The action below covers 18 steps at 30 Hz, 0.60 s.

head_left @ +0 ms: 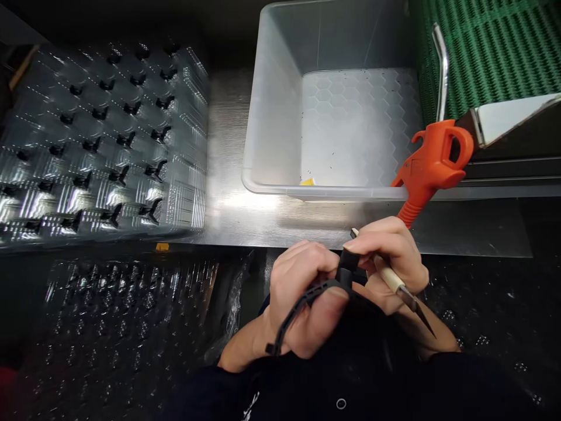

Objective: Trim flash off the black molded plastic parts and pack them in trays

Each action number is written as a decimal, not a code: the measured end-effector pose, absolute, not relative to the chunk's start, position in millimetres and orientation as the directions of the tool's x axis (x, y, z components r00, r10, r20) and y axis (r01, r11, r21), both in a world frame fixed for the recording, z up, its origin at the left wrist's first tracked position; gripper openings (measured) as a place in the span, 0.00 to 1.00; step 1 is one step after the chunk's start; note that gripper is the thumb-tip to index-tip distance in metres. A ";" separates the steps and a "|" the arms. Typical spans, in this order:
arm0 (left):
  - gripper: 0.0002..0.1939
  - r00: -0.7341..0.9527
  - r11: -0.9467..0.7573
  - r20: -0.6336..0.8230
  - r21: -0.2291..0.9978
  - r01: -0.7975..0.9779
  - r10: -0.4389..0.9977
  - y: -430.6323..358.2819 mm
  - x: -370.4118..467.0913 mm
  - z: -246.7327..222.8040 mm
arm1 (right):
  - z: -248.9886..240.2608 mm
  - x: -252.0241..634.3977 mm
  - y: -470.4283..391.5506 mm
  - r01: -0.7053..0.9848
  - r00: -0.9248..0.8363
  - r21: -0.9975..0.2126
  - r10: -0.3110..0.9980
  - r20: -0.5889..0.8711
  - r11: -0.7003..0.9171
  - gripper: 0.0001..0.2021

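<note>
Here, your left hand (302,298) is closed around a black plastic part (307,301), a curved ribbed strip that runs from near your wrist up across the palm to a blocky end between both hands; the thumb presses on it. Your right hand (390,263) pinches that blocky end with thumb and forefinger and also grips a knife (397,283) with a pale handle, its dark blade pointing down and to the right, past the wrist. Both hands meet low in the centre of the view, above your dark sleeves, just in front of the near edge of the steel table (228,175). An orange air gun (432,166) hangs just beyond the right hand, its ribbed hose end near the knuckles. A grey bin (272,128) stands on the table behind the hands, with a small yellow scrap (307,182) at its near wall. At left, a clear tray (188,128) holds rows of black parts, one per pocket. A second tray (131,304) lies below it. Green matting (491,47) fills the upper right.
</note>
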<state>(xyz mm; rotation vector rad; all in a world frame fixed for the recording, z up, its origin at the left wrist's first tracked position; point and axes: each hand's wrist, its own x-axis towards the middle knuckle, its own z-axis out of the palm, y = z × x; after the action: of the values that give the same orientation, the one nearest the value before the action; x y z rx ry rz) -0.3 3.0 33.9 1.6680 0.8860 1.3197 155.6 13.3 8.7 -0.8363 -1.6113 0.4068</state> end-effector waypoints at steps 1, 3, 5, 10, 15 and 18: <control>0.20 0.196 -0.418 0.406 0.908 0.020 0.892 3.2 -0.8 33.8 | 8.9 155.4 13.7 0.287 -0.043 -0.672 0.710 0.703 0.683 0.15; 0.20 0.204 -0.420 0.416 0.907 -0.024 0.886 3.4 -1.2 32.3 | 10.8 155.9 15.1 0.279 -0.070 -0.658 0.698 0.712 0.699 0.14; 0.19 0.235 -0.414 0.413 0.909 -0.047 0.880 3.2 -1.1 30.1 | 13.4 156.8 16.5 0.278 -0.082 -0.641 0.682 0.726 0.715 0.12; 0.19 0.217 -0.368 0.377 0.926 -0.083 0.900 0.9 0.7 27.4 | 15.5 158.3 15.6 0.292 -0.089 -0.651 0.698 0.711 0.700 0.12; 0.17 0.218 -0.384 0.393 0.920 -0.085 0.893 -0.3 -0.1 26.8 | 15.5 159.8 12.3 0.291 -0.096 -0.658 0.705 0.703 0.695 0.14; 0.17 0.237 -0.417 0.420 0.907 -0.067 0.876 1.4 -2.4 26.7 | 17.4 160.3 13.7 0.299 -0.099 -0.655 0.705 0.702 0.694 0.13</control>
<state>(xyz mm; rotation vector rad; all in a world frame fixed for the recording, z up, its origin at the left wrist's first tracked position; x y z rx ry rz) -2.4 1.4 26.7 1.6150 0.7713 1.3246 160.3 13.7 17.4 -0.8175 -1.6870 0.4156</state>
